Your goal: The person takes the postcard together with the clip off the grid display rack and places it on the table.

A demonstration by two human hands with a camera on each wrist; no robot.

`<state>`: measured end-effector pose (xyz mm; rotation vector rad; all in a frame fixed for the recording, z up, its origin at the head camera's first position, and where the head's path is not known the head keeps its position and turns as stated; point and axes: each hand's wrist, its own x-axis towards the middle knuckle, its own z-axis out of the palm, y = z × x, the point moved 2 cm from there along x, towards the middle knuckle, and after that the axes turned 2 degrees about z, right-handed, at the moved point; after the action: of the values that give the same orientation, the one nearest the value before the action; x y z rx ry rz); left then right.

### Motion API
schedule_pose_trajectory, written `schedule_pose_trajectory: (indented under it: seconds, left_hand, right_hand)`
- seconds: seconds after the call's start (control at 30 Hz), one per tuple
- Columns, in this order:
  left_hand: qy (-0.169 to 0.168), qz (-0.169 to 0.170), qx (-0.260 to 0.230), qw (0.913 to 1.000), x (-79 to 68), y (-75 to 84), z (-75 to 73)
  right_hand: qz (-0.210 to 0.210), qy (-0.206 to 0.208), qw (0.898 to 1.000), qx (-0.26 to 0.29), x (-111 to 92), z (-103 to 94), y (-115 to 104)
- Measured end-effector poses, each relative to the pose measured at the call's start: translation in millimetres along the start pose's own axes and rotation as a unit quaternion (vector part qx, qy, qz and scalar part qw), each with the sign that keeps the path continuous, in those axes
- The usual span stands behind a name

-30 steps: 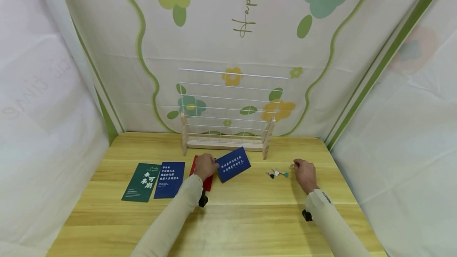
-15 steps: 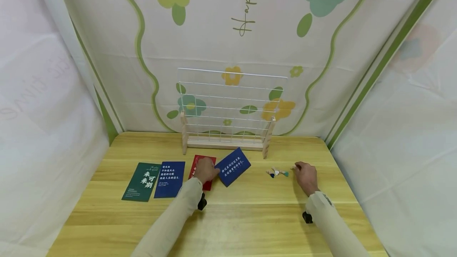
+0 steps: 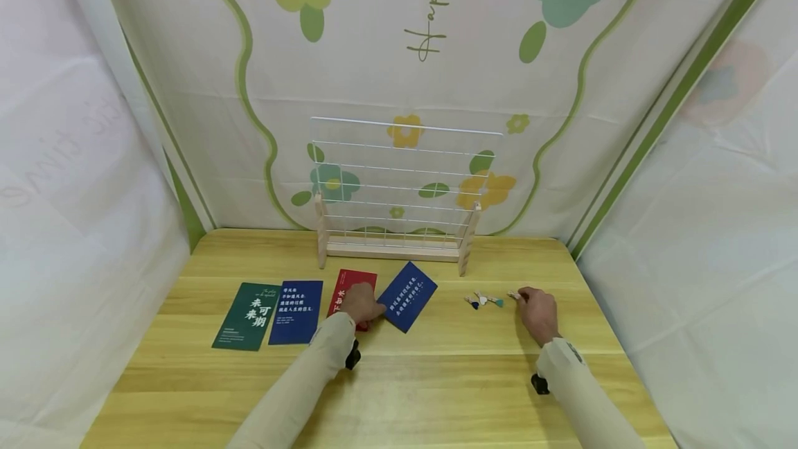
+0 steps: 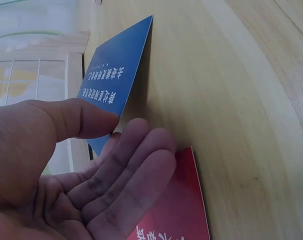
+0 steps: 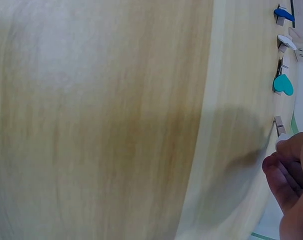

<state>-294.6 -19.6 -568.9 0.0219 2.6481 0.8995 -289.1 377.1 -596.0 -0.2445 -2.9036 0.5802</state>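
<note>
My left hand (image 3: 363, 303) pinches a corner of a dark blue card (image 3: 409, 296) with white writing between thumb and finger. In the left wrist view, the blue card (image 4: 119, 62) is tilted up off the table. Under that hand lies a red card (image 3: 357, 278), partly covered by it. My right hand (image 3: 539, 313) holds a small wooden clothespin (image 3: 514, 295) by its end; its pale tip sticks out from the fingers in the right wrist view. Beside it lie three more clothespins, bearing a teal heart (image 5: 283, 85), a white heart (image 5: 286, 42) and a blue heart (image 5: 283, 14).
A white wire grid rack (image 3: 399, 192) on a wooden stand (image 3: 393, 250) stands at the back of the table (image 3: 424, 393). To the left lie a green card (image 3: 246, 317) and another blue card (image 3: 296, 312). Patterned white cloth (image 3: 374, 82) encloses the back and sides.
The blue card in my left hand has turned clockwise, its far end swinging toward me. My left hand has shifted slightly toward me. The right hand has moved very little with its clothespin.
</note>
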Motion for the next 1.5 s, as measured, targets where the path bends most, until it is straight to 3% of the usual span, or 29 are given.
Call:
schedule_pose_trajectory:
  seconds: [0.27, 0.53, 1.07, 1.5]
  left_hand:
    - [-0.015, -0.012, 0.005, 0.9998, -1.0, 0.3, 3.0]
    - [-0.034, -0.007, 0.037, 0.9987, 0.1, -1.8, 5.7]
    - [-0.077, -0.002, 0.049, 0.9958, -2.9, 0.2, 7.3]
    - [-0.085, -0.012, 0.04, 0.9955, -5.1, -0.1, 7.6]
  right_hand:
    - [0.005, -0.005, 1.0, -0.008, -0.3, 3.3, 2.9]
    - [0.017, -0.014, 1.0, -0.016, -0.4, 5.4, 2.5]
    - [0.009, -0.015, 1.0, -0.026, -0.9, 6.8, 3.9]
    - [0.017, -0.022, 0.999, -0.018, -1.3, 6.1, 4.3]
